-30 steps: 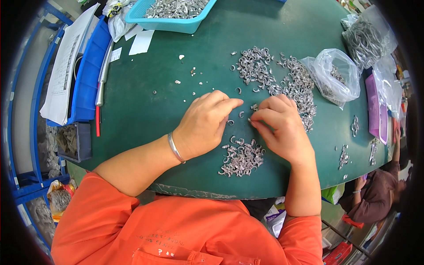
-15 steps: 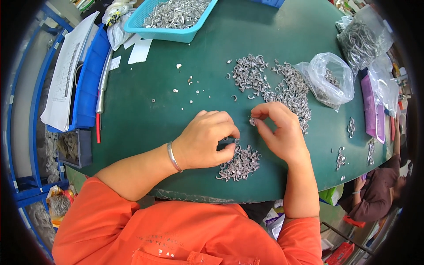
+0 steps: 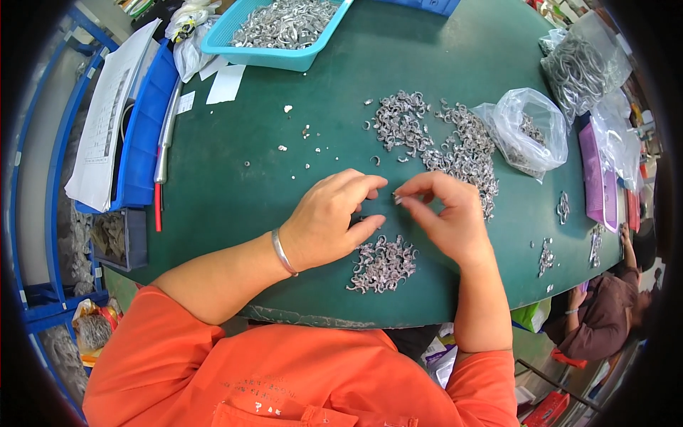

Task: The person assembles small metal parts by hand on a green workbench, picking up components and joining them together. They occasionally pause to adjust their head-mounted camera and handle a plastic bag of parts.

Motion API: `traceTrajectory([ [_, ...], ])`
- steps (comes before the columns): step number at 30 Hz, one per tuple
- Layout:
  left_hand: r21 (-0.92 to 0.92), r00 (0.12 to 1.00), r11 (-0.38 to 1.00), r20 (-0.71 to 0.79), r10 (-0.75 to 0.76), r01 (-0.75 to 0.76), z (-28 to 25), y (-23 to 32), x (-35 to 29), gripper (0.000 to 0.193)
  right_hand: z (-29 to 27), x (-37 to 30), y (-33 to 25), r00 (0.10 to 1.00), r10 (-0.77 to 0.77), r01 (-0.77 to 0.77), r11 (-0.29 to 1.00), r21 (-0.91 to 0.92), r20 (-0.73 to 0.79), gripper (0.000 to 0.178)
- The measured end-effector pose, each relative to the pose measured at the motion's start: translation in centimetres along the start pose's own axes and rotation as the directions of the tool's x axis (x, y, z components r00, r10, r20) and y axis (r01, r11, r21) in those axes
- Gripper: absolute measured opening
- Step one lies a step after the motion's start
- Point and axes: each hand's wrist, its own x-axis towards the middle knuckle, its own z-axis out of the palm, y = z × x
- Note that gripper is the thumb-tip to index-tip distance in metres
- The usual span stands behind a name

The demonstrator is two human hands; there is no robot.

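My right hand (image 3: pixel 449 213) pinches a small curved grey metal piece (image 3: pixel 397 199) between thumb and forefinger. Facing it, my left hand (image 3: pixel 329 213) has thumb and forefinger spread apart, with nothing visible between their tips; its other fingers are partly hidden. Just below the hands lies a small pile of curved metal pieces (image 3: pixel 384 265). Beyond my right hand spreads a larger pile of similar pieces (image 3: pixel 466 153), with another heap (image 3: pixel 400 121) beside it to the left.
A turquoise basket (image 3: pixel 277 58) of metal pieces stands at the far left on the green table (image 3: pixel 228 164). To the right are an open plastic bag (image 3: pixel 530 135), a bag of larger rings (image 3: pixel 580 67) and a purple basket (image 3: pixel 597 178). A person (image 3: pixel 605 313) sits at the right.
My left thumb and forefinger have parted and lifted off the small pile. My right hand has shifted slightly left, toward the left hand, with the metal piece in its pinch.
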Motion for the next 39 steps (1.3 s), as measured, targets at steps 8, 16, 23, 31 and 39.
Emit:
traceTrajectory([
  [8, 0.026, 1.0, 1.0, -0.025, 0.013, -0.013, -0.1, -0.7, -0.2, 0.015, 0.2, 0.1, 0.2, 1.0, 0.01, -0.01, 1.0, -0.027, -0.004, 0.015],
  [16, 0.165, 0.998, 0.984, 0.009, 0.066, -0.066, 0.1, -0.3, 0.0, 0.024, -0.3, 0.2, 0.5, 0.978, -0.204, 0.183, 0.931, -0.316, -0.035, 0.02],
  [23, 0.229, 0.994, 0.972, 0.103, 0.035, -0.058, -0.1, -0.3, -0.5, 0.039, -0.8, -0.2, 0.8, 0.997, -0.083, 0.08, 0.957, -0.278, 0.001, 0.027],
  [31, 0.237, 0.993, 0.966, 0.067, 0.092, -0.106, 0.2, -0.5, -0.4, 0.049, -0.1, -0.1, 0.8, 0.993, -0.101, 0.111, 0.972, -0.208, 0.057, 0.031],
  [39, 0.124, 1.0, 0.992, 0.006, -0.017, 0.016, 0.2, -0.2, -0.4, 0.054, 0.1, 0.6, 0.3, 0.971, -0.237, 0.237, 0.96, -0.147, 0.02, 0.024],
])
